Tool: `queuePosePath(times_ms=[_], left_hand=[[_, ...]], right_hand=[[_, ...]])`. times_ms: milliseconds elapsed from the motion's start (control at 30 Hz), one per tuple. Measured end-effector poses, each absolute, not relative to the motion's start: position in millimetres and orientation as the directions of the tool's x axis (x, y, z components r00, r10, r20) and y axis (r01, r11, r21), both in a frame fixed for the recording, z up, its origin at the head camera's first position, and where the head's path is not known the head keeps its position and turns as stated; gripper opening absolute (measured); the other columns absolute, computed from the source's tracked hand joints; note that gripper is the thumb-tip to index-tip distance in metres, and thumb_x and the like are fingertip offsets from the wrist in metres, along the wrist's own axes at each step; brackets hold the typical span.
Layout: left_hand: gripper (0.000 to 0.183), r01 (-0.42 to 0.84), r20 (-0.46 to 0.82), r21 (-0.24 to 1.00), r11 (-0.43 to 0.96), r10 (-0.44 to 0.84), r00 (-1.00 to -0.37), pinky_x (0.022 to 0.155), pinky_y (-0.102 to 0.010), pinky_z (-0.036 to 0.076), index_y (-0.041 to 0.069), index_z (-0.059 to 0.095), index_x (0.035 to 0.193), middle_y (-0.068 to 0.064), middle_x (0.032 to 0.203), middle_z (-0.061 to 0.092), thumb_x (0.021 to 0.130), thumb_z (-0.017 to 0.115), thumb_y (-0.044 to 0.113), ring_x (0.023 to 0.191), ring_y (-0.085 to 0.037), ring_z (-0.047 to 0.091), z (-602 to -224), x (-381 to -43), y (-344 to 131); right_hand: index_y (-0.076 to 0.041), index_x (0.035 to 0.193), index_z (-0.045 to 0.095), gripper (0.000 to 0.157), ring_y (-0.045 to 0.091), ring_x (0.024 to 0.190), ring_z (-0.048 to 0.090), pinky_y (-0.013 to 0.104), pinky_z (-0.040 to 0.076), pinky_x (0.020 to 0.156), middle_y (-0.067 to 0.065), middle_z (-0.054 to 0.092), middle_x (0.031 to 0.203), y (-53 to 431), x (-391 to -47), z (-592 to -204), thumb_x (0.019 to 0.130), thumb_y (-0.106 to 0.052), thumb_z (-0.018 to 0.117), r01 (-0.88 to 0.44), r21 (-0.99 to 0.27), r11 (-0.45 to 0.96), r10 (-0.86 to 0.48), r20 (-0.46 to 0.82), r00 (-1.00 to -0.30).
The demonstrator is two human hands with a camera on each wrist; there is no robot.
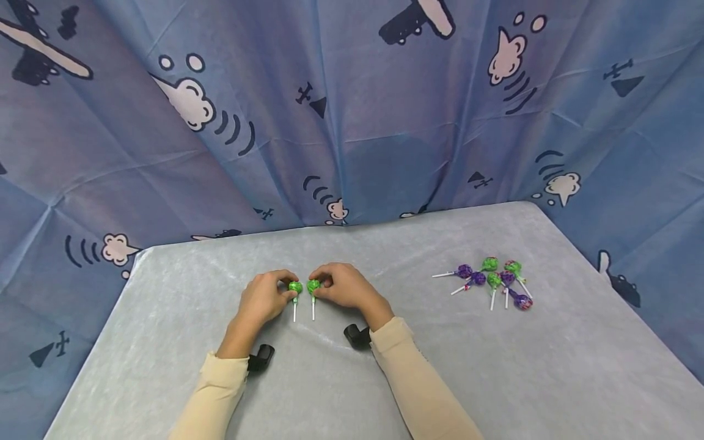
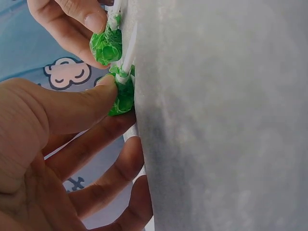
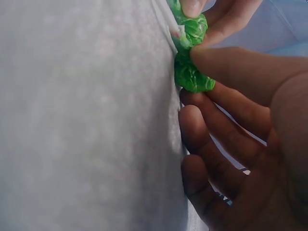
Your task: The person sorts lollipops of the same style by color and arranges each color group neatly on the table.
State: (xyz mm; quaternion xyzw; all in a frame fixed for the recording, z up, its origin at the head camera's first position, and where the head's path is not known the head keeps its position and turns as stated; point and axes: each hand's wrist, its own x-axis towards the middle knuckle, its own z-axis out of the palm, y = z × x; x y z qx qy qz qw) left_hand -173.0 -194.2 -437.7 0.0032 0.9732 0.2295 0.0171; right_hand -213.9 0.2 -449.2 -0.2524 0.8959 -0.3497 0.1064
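Left hand [image 1: 263, 298] and right hand [image 1: 345, 287]: fingers pinching left lollipop [image 1: 296, 286] and right lollipop [image 1: 313, 285], green, side by side on surface [image 1: 308, 391]. Step looks like lining up pair. Next move probably calls for parting fingers gently, sticks undisturbed.

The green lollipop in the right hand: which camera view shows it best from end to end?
The head view: the green lollipop is small, but its white stick shows to the tip. Left wrist: wrapper larger, stick running out of frame. Right wrist: wrapper partly behind thumb, stick unclear.
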Motion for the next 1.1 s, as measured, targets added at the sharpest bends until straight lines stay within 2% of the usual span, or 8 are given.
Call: queuePosePath(times_ms=[400, 633, 833, 1100], left_hand=[[0.025, -0.004, -0.032, 0.437, 0.900, 0.011, -0.999, 0.065, -0.042, 0.047, 0.025, 0.075, 0.108, 0.002, 0.102, 0.074, 0.084, 0.080, 0.027, 0.078, -0.018, 0.063, -437.5, -172.5, -193.5], [0.025, -0.003, -0.025, 0.442, 0.897, 0.009, -1.000, 0.065, -0.042, 0.047, 0.025, 0.074, 0.108, 0.002, 0.103, 0.074, 0.084, 0.080, 0.027, 0.078, -0.019, 0.063, -436.9, -172.4, -192.8], [0.025, -0.003, -0.027, 0.441, 0.898, 0.010, -1.000, 0.068, -0.045, 0.048, 0.025, 0.074, 0.108, 0.002, 0.105, 0.074, 0.084, 0.080, 0.026, 0.081, -0.020, 0.064, -436.4, -172.9, -194.2], [0.024, -0.004, -0.035, 0.447, 0.894, 0.013, -0.999, 0.070, -0.046, 0.049, 0.025, 0.074, 0.108, 0.001, 0.104, 0.074, 0.085, 0.080, 0.026, 0.081, -0.020, 0.063, -436.9, -173.2, -193.7]], right_hand=[[-0.016, 0.120, 0.073, 0.032, 0.007, 0.078, 0.056, 0.027, 0.047, 0.074, -0.002, 0.070, 0.098, 0.9, -213.5, -447.9, 0.088, -0.021, 0.076, -0.394, -0.670, 0.629, -0.547, -0.022, -0.837], [-0.017, 0.119, 0.073, 0.030, 0.009, 0.085, 0.060, 0.029, 0.049, 0.079, -0.001, 0.072, 0.110, 0.8, -213.0, -448.0, 0.091, -0.029, 0.072, -0.391, -0.690, 0.609, -0.545, -0.006, -0.838], [-0.018, 0.116, 0.074, 0.028, 0.007, 0.081, 0.059, 0.028, 0.049, 0.077, -0.003, 0.071, 0.100, -1.3, -214.5, -448.1, 0.089, -0.027, 0.074, -0.389, -0.686, 0.615, -0.540, -0.007, -0.841], [-0.019, 0.117, 0.073, 0.029, 0.007, 0.080, 0.058, 0.028, 0.048, 0.077, -0.004, 0.070, 0.096, -0.6, -214.2, -449.1, 0.089, -0.026, 0.075, -0.382, -0.685, 0.620, -0.539, -0.018, -0.842]])
